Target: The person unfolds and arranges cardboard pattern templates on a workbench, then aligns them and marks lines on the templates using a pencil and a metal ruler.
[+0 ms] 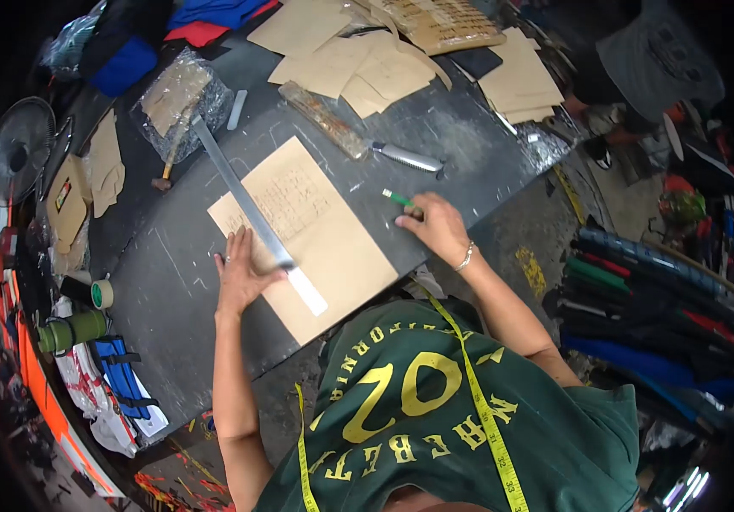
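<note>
A sheet of brown card (pixel 341 247) with small dark writing lies on the dark tabletop, near its front edge. Across the card runs a long metal ruler (pixel 243 196), whose near end looks white. My left hand (pixel 246 277) rests on the card's left side, fingers spread, the thumb touching the ruler's near part. To the right of the card, my right hand (pixel 437 226) pinches a green pen or pencil (pixel 397 198) just above the table.
A utility knife (pixel 407 157) and a worn, wrapped bar (pixel 324 121) lie beyond the card. Brown paper pieces (pixel 367 64) cover the back. A hammer (pixel 171 162) and plastic-wrapped block (pixel 175 90) sit back left; tape (pixel 102 294) and a green roll (pixel 72 331) lie left.
</note>
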The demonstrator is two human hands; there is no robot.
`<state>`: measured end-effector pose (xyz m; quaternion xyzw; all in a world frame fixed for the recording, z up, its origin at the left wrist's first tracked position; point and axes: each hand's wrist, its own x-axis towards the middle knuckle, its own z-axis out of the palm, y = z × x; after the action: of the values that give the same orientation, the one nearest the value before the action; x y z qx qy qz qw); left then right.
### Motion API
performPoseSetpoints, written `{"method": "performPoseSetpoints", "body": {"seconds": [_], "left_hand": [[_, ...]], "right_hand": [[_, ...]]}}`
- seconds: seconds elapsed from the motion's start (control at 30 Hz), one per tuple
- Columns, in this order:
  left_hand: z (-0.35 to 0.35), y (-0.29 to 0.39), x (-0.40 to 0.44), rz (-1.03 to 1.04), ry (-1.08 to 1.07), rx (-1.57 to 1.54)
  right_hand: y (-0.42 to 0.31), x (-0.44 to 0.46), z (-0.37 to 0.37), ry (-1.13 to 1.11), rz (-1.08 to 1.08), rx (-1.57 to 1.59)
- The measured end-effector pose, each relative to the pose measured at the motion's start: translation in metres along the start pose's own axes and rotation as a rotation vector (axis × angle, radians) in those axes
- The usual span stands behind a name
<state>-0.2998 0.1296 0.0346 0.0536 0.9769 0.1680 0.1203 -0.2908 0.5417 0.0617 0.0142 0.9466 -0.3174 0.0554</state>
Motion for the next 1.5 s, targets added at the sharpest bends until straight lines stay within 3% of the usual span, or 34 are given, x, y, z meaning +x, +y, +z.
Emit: {"method": "performPoseSetpoints", "body": {"seconds": [0.07,0.1,0.17,0.23,0.3,0.37,0.43,0.47,0.73,0.87,0.9,1.0,1.03,1.13,1.27,1.3,1.4,1.5], "left_hand": [[-0.023,0.024,0.019,-0.125,0.099,-0.204],[-0.031,0.05,0.033,-0.042,0.289,-0.224],[-0.035,0.099,0.07,0.01,0.391,-0.208],[-0.02,0.139,0.119,0.172,0.461,-0.179],[-0.008,0.184,0.161,0.168,0.362,-0.229],[0.008,0.208,0.2,0.074,0.325,-0.205],[0.026,0.223,0.222,-0.136,0.47,-0.149],[0.032,0.224,0.231,-0.235,0.542,-0.116],[0.083,0.218,0.264,-0.171,0.516,-0.161],[0.072,0.176,0.305,-0.164,0.55,-0.091],[0.072,0.155,0.32,-0.17,0.557,-0.073],[0.028,0.148,0.349,-0.424,0.274,0.166],[0.015,0.154,0.353,-0.392,0.203,0.346],[0.0,0.192,0.352,-0.009,0.057,0.271],[0.005,0.227,0.36,-0.047,0.048,0.223],[0.012,0.223,0.361,0.095,0.258,0.277],[0.021,0.214,0.368,0.083,0.264,0.245],[0.015,0.221,0.357,0.097,0.403,0.32]], "right_hand": [[0.021,0.038,-0.014,0.064,-0.091,-0.011],[0.031,0.057,-0.017,0.1,-0.144,-0.006],[0.045,0.088,-0.021,0.079,-0.212,-0.025],[0.05,0.109,-0.027,-0.025,-0.197,-0.042],[0.06,0.119,-0.032,-0.097,-0.194,-0.057],[0.078,0.128,-0.044,-0.117,-0.202,-0.066],[0.099,0.132,-0.065,-0.087,-0.205,-0.018],[0.109,0.136,-0.075,-0.068,-0.203,0.009],[0.15,0.194,-0.111,0.205,-0.18,0.127],[0.162,0.202,-0.135,0.318,-0.278,0.274],[0.166,0.202,-0.143,0.313,-0.219,0.267],[0.201,0.211,-0.16,0.382,-0.146,0.198],[0.213,0.216,-0.166,0.378,-0.049,0.167],[0.238,0.232,-0.185,0.342,0.124,0.068],[0.261,0.251,-0.184,0.344,0.086,-0.11],[0.255,0.249,-0.183,0.395,0.047,-0.061],[0.235,0.237,-0.173,0.357,0.019,0.054],[0.18,0.211,-0.152,0.223,-0.007,0.287]]}}
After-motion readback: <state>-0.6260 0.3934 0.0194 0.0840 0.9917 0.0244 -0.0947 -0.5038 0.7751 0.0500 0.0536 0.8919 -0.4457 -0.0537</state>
